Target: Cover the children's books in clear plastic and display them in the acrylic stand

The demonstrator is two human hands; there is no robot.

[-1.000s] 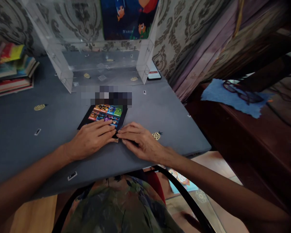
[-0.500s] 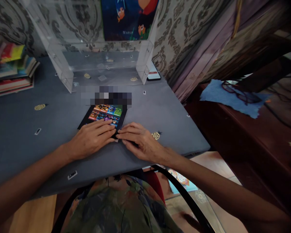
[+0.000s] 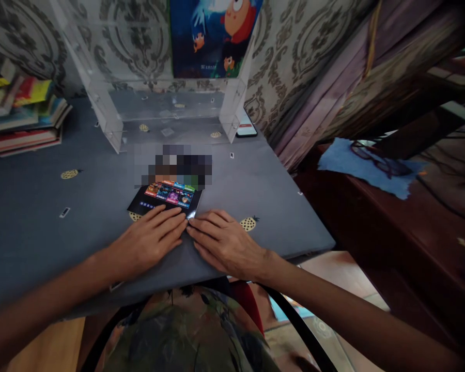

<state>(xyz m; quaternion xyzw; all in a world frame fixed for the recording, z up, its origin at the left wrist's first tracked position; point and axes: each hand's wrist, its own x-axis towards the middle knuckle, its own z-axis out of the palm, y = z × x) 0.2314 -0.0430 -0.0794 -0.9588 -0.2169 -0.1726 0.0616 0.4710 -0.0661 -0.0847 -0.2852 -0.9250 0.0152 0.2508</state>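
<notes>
A black glossy booklet or card [image 3: 168, 199] with rows of small colourful pictures lies on the table; its far part is blurred out by pixelation. My left hand [image 3: 155, 235] rests flat at its near edge, fingers stretched out and fingertips touching it. By the near right corner, my right hand [image 3: 222, 237] has its fingers extended side by side, the tips almost meeting those of the left hand. A bright glint shows on the corner just beyond the fingertips. I cannot make out what, if anything, lies under the right fingers.
A clear acrylic stand [image 3: 114, 126] spans the back of the table [image 3: 93, 217], with a phone [image 3: 247, 124] beside it. Stacked books [image 3: 27, 113] sit at the left. On the right, glasses [image 3: 380, 157] lie on a blue cloth [image 3: 337, 160].
My left hand has slid back towards me, baring more of the card's lower part. The right hand stays by the corner. The camera view has shifted slightly.
</notes>
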